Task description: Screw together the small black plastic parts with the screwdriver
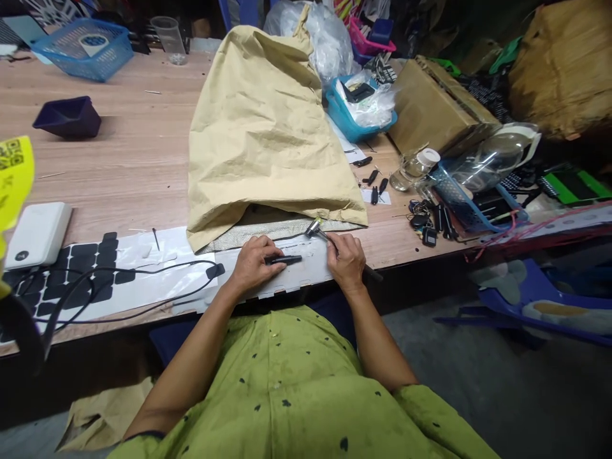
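Observation:
At the table's front edge, my left hand [255,264] is closed on a slim black piece [287,259], whose kind I cannot make out. It lies level, just above a white sheet [306,271]. My right hand [347,258] is wrapped round the dark handle of a small hammer [314,228]. The shiny metal hammer head points up and left, apart from the black piece. Beyond both hands a large tan cloth sack [268,134] stands on the table, its near edge lifted over a grey woven surface.
Black stickers [81,271], a looped black cable [167,262] and a white power bank [39,234] lie left. To the right are several black key fobs [373,193], a glass jar [414,169], a blue basket [478,210] and a cardboard box [430,105].

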Demonstrator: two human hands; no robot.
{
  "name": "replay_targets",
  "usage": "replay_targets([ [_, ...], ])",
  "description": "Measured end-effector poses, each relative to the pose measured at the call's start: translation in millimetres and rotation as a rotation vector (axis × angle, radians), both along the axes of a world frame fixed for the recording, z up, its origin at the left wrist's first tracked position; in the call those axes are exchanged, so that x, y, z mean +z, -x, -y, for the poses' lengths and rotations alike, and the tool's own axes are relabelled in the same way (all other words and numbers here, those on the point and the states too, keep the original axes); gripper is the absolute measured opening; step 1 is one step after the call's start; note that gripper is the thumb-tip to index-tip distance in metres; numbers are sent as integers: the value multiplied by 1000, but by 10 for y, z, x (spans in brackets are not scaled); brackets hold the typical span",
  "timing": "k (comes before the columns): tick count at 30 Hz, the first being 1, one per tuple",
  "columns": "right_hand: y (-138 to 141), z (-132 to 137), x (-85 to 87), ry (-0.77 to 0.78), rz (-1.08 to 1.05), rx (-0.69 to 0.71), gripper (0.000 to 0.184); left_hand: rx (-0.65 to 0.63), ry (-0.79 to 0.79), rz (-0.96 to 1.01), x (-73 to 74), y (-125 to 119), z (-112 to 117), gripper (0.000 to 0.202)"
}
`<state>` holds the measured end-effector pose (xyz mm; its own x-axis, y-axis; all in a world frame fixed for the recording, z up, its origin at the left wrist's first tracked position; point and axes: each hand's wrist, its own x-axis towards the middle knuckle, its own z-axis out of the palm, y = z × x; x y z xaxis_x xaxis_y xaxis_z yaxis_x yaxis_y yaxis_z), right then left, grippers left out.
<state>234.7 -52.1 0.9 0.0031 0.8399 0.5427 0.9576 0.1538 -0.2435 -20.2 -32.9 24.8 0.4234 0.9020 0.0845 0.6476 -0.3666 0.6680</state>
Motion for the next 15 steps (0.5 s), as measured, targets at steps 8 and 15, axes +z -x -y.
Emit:
replay_targets([
  [8,16,12,10,17,-21,-10,27,-271,-15,-60,58,166,498,20],
  [15,-7,18,-6,79,-49,14,28,-235,-162,-166,-6,85,730,20],
])
